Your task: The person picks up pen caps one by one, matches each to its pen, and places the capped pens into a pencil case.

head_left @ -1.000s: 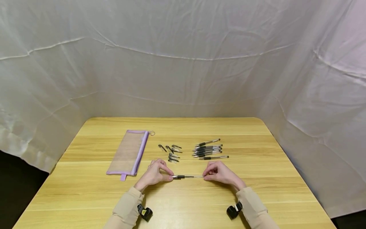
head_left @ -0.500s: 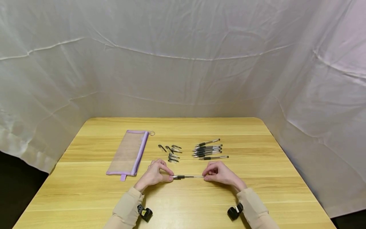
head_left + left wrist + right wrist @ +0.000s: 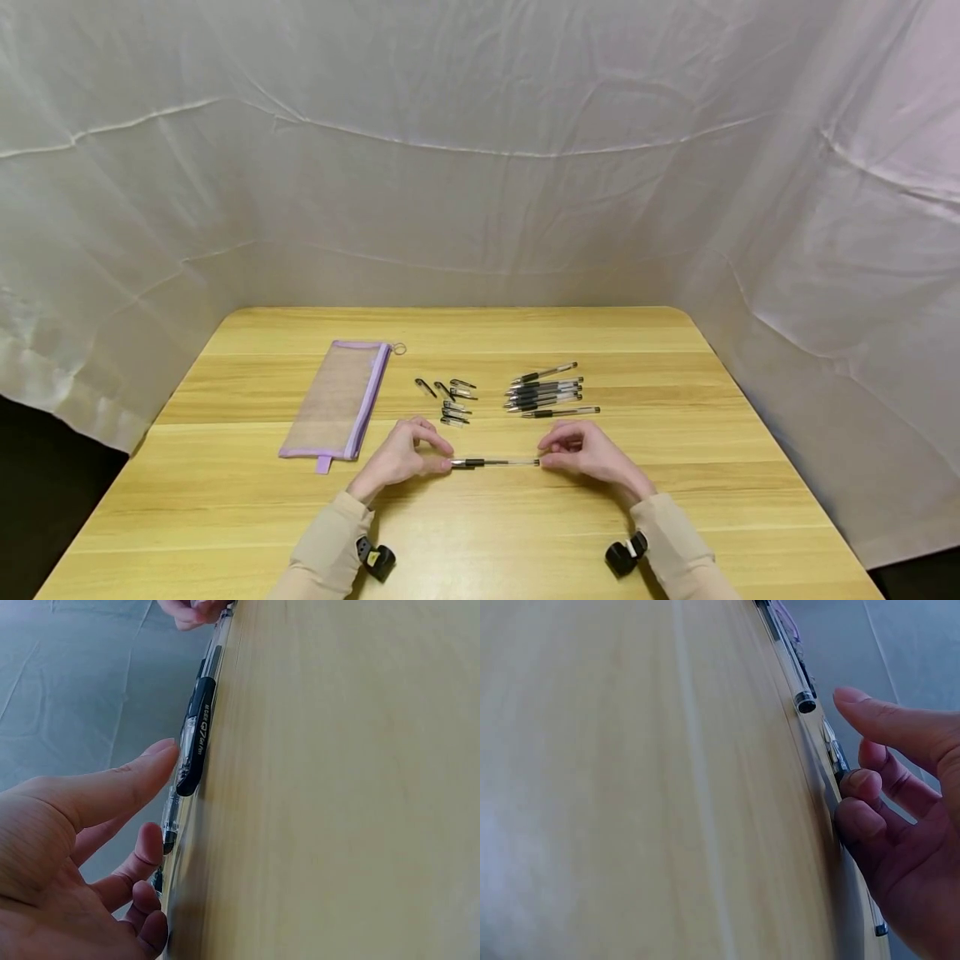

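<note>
A capped gel pen (image 3: pixel 474 462) with a black grip and clear barrel lies sideways on the wooden table between the hands. Beside its capped end is my left hand (image 3: pixel 407 454); in the left wrist view the thumb tip (image 3: pixel 166 750) is right by the cap, which is visible to its end. My right hand (image 3: pixel 585 454) is just off the barrel's other end, thumb and index finger apart, with a small gap to the pen's end plug (image 3: pixel 805 702). Behind the left hand lie several loose pen caps (image 3: pixel 455 408). Several uncapped pens (image 3: pixel 543 400) lie behind the right hand.
A purple-edged mesh zip pouch (image 3: pixel 333 404) lies flat at the left of the table (image 3: pixel 480 542), its ring at the far corner. Pale fabric (image 3: pixel 480 208) hangs around the back and sides.
My right hand has let go of the pen's end and moved a little to the right. My left hand has drawn slightly left from the cap. The pen has stayed in place.
</note>
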A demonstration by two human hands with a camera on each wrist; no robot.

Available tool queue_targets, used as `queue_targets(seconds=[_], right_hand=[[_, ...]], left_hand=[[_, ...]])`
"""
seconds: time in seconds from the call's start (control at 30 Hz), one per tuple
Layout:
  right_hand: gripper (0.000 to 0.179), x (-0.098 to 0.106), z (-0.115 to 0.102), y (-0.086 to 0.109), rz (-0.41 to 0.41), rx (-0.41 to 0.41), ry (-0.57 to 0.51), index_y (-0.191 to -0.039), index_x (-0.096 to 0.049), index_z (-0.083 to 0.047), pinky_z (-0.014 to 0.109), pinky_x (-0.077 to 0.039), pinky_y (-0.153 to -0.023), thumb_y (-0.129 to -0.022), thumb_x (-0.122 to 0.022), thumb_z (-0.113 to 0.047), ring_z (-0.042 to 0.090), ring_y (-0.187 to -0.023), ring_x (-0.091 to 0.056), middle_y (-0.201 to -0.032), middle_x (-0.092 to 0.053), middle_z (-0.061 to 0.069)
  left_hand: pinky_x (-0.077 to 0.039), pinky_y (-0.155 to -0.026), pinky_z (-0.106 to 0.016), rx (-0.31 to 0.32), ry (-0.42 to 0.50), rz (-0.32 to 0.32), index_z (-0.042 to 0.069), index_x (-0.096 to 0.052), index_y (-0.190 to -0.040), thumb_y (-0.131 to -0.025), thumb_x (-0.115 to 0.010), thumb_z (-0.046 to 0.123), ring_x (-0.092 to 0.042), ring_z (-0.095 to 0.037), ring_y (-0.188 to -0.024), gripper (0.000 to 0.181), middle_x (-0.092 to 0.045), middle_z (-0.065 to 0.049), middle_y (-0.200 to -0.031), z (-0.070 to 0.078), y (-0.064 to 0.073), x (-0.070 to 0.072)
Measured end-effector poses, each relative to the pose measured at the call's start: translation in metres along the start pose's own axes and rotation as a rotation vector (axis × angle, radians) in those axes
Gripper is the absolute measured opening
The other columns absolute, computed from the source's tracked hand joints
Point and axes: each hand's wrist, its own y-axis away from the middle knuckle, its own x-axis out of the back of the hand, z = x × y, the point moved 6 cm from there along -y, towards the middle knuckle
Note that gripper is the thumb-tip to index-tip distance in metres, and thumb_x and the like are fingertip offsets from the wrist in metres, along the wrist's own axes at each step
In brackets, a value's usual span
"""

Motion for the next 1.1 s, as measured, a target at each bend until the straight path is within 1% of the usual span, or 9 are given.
queue_targets(seconds=[0.1, 0.27, 0.4, 0.53, 0.6, 0.7, 0.83, 0.97, 1.1], right_hand=[[0.020, 0.004, 0.001, 0.001, 0.027, 0.001, -0.008, -0.101, -0.074, 0.004, 0.019, -0.052, -0.070, -0.083, -0.078, -0.005, 0.001, -0.077, -0.058, -0.089, -0.067, 0.019], [0.021, 0.013, 0.004, 0.003, 0.093, 0.025, 0.036, -0.102, -0.073, 0.005, 0.019, -0.054, -0.073, -0.084, -0.078, -0.005, 0.001, -0.080, -0.060, -0.091, -0.069, 0.020], [0.024, 0.022, 0.011, 0.004, 0.159, -0.017, 0.045, -0.105, -0.073, 0.004, 0.019, -0.054, -0.074, -0.084, -0.078, -0.007, 0.003, -0.082, -0.061, -0.095, -0.069, 0.020], [0.027, 0.029, 0.017, 0.006, 0.207, -0.050, 0.037, -0.109, -0.072, 0.003, 0.018, -0.054, -0.079, -0.084, -0.078, -0.007, 0.003, -0.085, -0.062, -0.101, -0.069, 0.022], [0.028, 0.033, 0.019, 0.006, 0.228, -0.040, 0.027, -0.110, -0.071, 0.005, 0.018, -0.055, -0.081, -0.084, -0.078, -0.006, 0.003, -0.086, -0.063, -0.102, -0.069, 0.024], [0.029, 0.040, 0.020, 0.005, 0.275, -0.004, 0.017, -0.110, -0.070, 0.008, 0.017, -0.055, -0.082, -0.084, -0.077, -0.002, 0.002, -0.087, -0.064, -0.104, -0.068, 0.028], [0.027, 0.048, 0.021, 0.005, 0.344, 0.038, 0.020, -0.108, -0.069, 0.012, 0.016, -0.055, -0.081, -0.083, -0.076, 0.002, 0.001, -0.087, -0.064, -0.105, -0.066, 0.032], [0.027, 0.052, 0.023, 0.005, 0.377, 0.033, 0.038, -0.109, -0.070, 0.010, 0.016, -0.055, -0.079, -0.084, -0.077, 0.002, 0.003, -0.087, -0.065, -0.107, -0.067, 0.029], [0.027, 0.054, 0.025, 0.006, 0.401, 0.002, 0.098, -0.110, -0.072, 0.005, 0.019, -0.055, -0.081, -0.085, -0.078, -0.003, 0.012, -0.091, -0.067, -0.109, -0.069, 0.024]], left_hand=[[-0.043, -0.092, -0.040, 0.006, 0.002, 0.004, 0.004, -0.078, -0.097, -0.077, -0.084, 0.010, -0.057, -0.022, -0.097, 0.021, -0.069, -0.010, -0.097, 0.000, 0.000, 0.001], [-0.043, -0.090, -0.038, 0.040, 0.011, 0.023, 0.005, -0.077, -0.098, -0.078, -0.084, 0.013, -0.059, -0.022, -0.099, 0.022, -0.070, -0.009, -0.101, -0.002, -0.001, 0.002], [-0.044, -0.087, -0.035, 0.061, 0.013, 0.038, 0.007, -0.077, -0.099, -0.078, -0.085, 0.015, -0.059, -0.021, -0.098, 0.024, -0.070, -0.009, -0.102, -0.005, -0.001, 0.003], [-0.043, -0.083, -0.030, 0.064, 0.012, 0.049, 0.007, -0.078, -0.099, -0.078, -0.085, 0.015, -0.058, -0.020, -0.095, 0.024, -0.070, -0.008, -0.101, -0.006, -0.002, 0.004], [-0.042, -0.081, -0.028, 0.064, 0.013, 0.055, 0.007, -0.078, -0.099, -0.078, -0.085, 0.015, -0.058, -0.019, -0.093, 0.024, -0.071, -0.008, -0.101, -0.006, -0.001, 0.004], [-0.042, -0.079, -0.025, 0.069, 0.018, 0.072, 0.007, -0.077, -0.099, -0.079, -0.084, 0.015, -0.058, -0.018, -0.092, 0.023, -0.072, -0.008, -0.102, -0.007, -0.001, 0.005], [-0.041, -0.079, -0.024, 0.100, 0.045, 0.102, 0.006, -0.077, -0.099, -0.079, -0.084, 0.015, -0.057, -0.017, -0.091, 0.023, -0.073, -0.009, -0.106, -0.010, 0.000, 0.007], [-0.040, -0.078, -0.025, 0.119, 0.067, 0.123, 0.006, -0.077, -0.099, -0.079, -0.084, 0.015, -0.056, -0.016, -0.089, 0.023, -0.073, -0.010, -0.108, -0.011, 0.000, 0.008], [-0.039, -0.076, -0.024, 0.113, 0.081, 0.125, 0.005, -0.077, -0.100, -0.079, -0.084, 0.015, -0.053, -0.015, -0.085, 0.024, -0.073, -0.012, -0.108, -0.012, 0.001, 0.008]])
